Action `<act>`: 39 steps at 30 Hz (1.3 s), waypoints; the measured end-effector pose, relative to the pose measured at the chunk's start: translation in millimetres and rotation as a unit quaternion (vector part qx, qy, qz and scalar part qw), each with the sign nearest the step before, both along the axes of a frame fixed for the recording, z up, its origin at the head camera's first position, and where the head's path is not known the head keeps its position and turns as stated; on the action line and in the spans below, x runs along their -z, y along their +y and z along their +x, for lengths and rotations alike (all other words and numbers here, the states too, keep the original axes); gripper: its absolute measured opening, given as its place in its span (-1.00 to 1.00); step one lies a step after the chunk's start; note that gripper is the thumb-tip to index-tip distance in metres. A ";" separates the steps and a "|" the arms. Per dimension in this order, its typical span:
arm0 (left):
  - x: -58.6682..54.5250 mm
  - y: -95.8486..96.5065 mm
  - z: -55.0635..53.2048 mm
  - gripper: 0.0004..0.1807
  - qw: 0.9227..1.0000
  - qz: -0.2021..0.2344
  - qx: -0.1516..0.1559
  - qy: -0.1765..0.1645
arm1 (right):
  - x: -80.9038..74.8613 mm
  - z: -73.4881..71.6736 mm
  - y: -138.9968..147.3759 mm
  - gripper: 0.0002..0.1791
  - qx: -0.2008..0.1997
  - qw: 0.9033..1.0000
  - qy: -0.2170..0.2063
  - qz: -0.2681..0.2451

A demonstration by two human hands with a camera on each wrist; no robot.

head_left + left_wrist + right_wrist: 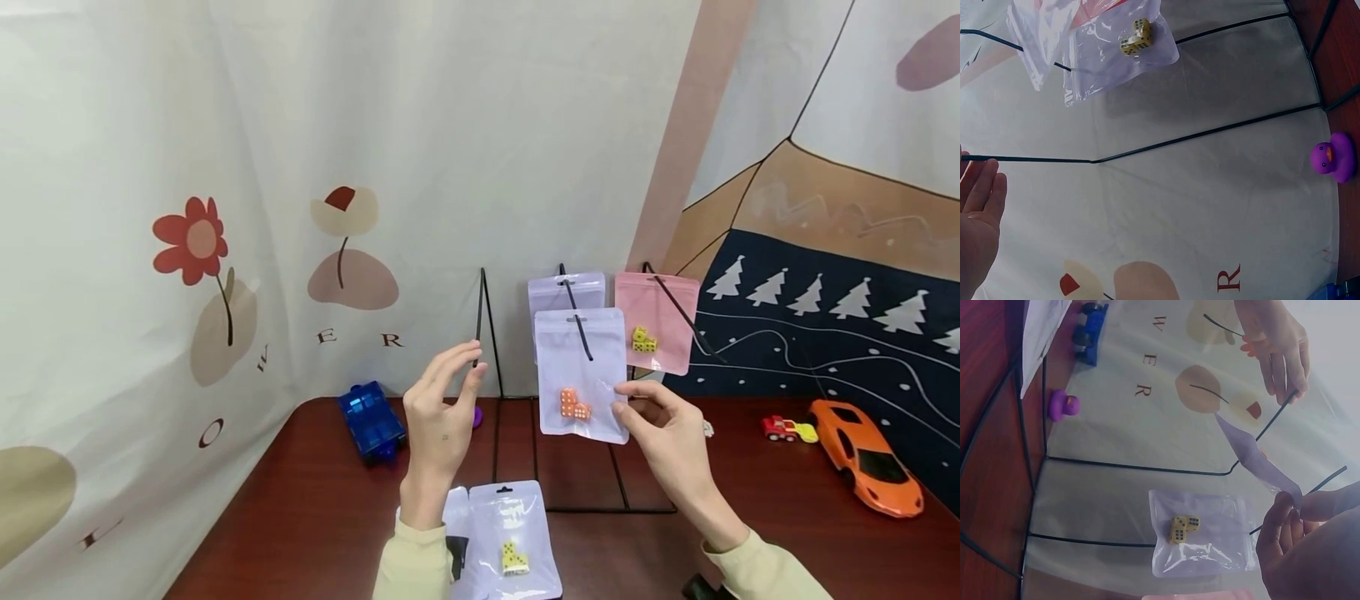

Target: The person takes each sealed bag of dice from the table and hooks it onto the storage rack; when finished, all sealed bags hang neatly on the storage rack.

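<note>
A black wire rack [585, 510] with long prongs stands on the table. My right hand [671, 433] pinches the lower right edge of a lilac zip bag [581, 358] holding orange dice [573, 406]. The middle prong passes through that bag's top hole. Behind it, another lilac bag [543, 287] hangs on the same prong; yellow dice [1182, 528] show inside in the right wrist view. My left hand [438, 417] holds the tip of the left prong [482, 308] between thumb and fingers. A pink bag [667, 321] with yellow dice hangs from the right prong.
Lilac bags, one with yellow dice, lie at the front [517, 517]. A blue toy car [372, 421] and a purple duck [1335, 157] are to the left. An orange car [866, 458] and a small red-and-yellow toy [787, 429] stand at right. Printed fabric [487, 125] walls the back.
</note>
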State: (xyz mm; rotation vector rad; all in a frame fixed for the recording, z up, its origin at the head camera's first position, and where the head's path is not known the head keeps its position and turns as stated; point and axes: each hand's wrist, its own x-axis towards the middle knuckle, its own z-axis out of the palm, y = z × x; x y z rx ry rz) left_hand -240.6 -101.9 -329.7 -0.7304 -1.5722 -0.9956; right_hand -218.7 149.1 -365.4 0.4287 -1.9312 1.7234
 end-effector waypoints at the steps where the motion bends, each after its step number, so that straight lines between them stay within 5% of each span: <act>1: -0.3 0.0 0.0 -0.79 1.000 0.000 0.000 0.000 | -0.6 -1.4 -0.4 -0.78 0.002 1.000 -0.002 -0.001; 39: 0.5 1.2 0.9 -0.79 1.000 -0.001 -0.010 -0.010 | -6.7 -43.2 -3.3 -0.81 0.045 0.999 -0.026 0.015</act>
